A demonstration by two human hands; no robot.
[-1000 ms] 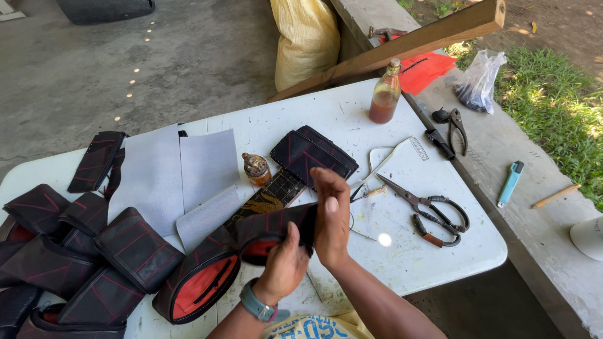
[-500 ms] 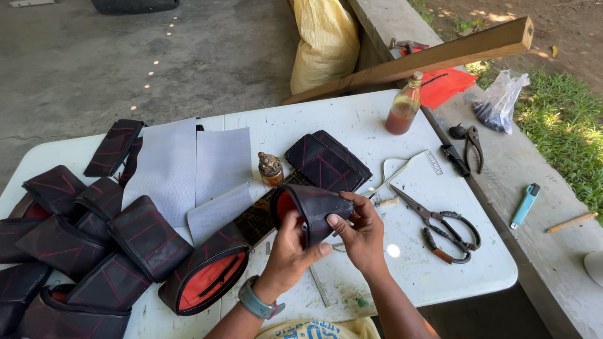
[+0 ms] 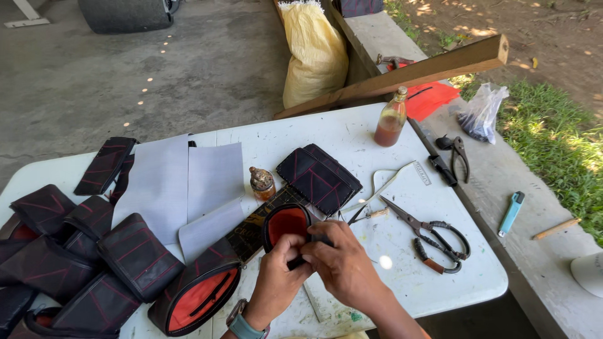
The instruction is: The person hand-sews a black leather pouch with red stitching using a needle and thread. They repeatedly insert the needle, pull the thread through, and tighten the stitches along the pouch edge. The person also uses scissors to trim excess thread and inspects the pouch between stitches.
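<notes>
One white desk (image 3: 352,135), folding kind, streaked and stained, set over a grey concrete floor (image 3: 81,75) beside one low concrete ledge (image 3: 521,188). One long wooden plank (image 3: 402,75) slanted across the far edge, with one tall yellow sack (image 3: 314,50) upright behind it and one flat red bag (image 3: 430,97) under its raised end. A heap of black quilted pouches with red stitching (image 3: 56,251) along the near left, too overlapped to count; one more open-mouthed pouch (image 3: 195,295) near the front, red lining showing; one folded black quilted panel (image 3: 319,177) mid-desk; one dark strip (image 3: 105,165) at far left. Three pale grey sheets (image 3: 188,182), blank, overlapping. One clear plastic bag (image 3: 482,113) with dark contents on the ledge. One pair of large scissors (image 3: 433,235) near the right edge; one pair of black pliers (image 3: 458,154) farther back. One amber bottle (image 3: 391,119), unlabelled side showing; one small brown-stained jar (image 3: 261,182). One blue lighter (image 3: 510,213) on the ledge. Centre front, a small black pouch with red lining (image 3: 286,225), mouth upward, held just above the desk: left hand (image 3: 276,276) with fingers curled tight on its near rim, right hand (image 3: 342,260) with fingers pinched closed on the same rim, hands touching.
</notes>
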